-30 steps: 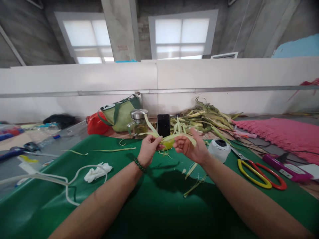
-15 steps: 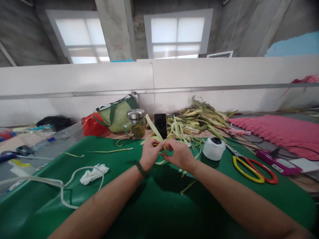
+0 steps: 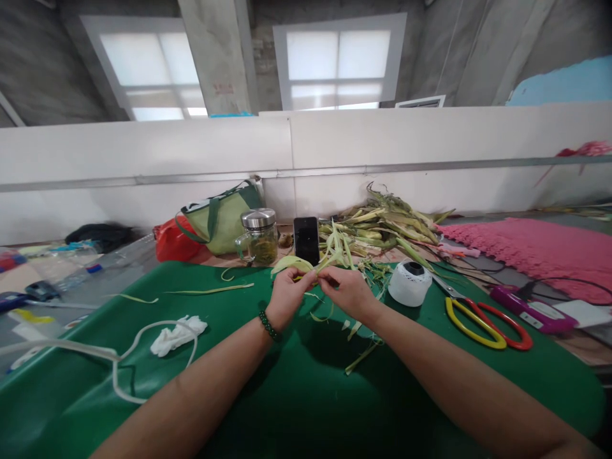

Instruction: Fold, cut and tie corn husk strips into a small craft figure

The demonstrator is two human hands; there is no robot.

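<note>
Both my hands meet above the green table cover [image 3: 287, 408], fingertips pinched together on a bundle of pale green corn husk strips [image 3: 335, 250]. My left hand [image 3: 287, 294], with a dark bead bracelet at the wrist, grips the strips from the left. My right hand [image 3: 347, 293] pinches them from the right. The strips fan upward and away from my fingers, and a thin curl hangs below. Loose husk scraps [image 3: 361, 354] lie on the cover under my hands.
A pile of corn husks [image 3: 387, 226], a black phone [image 3: 306, 239], a glass jar [image 3: 258, 237] and a green bag [image 3: 220, 217] stand at the back. A white thread spool [image 3: 410, 284], yellow and red scissors [image 3: 488, 322], a crumpled tissue [image 3: 174, 335] and white tubing [image 3: 115, 357] lie around.
My hands came closer together and lower over the cover, the right hand closing from a looser hold into a fingertip pinch. The husk strips folded in between them.
</note>
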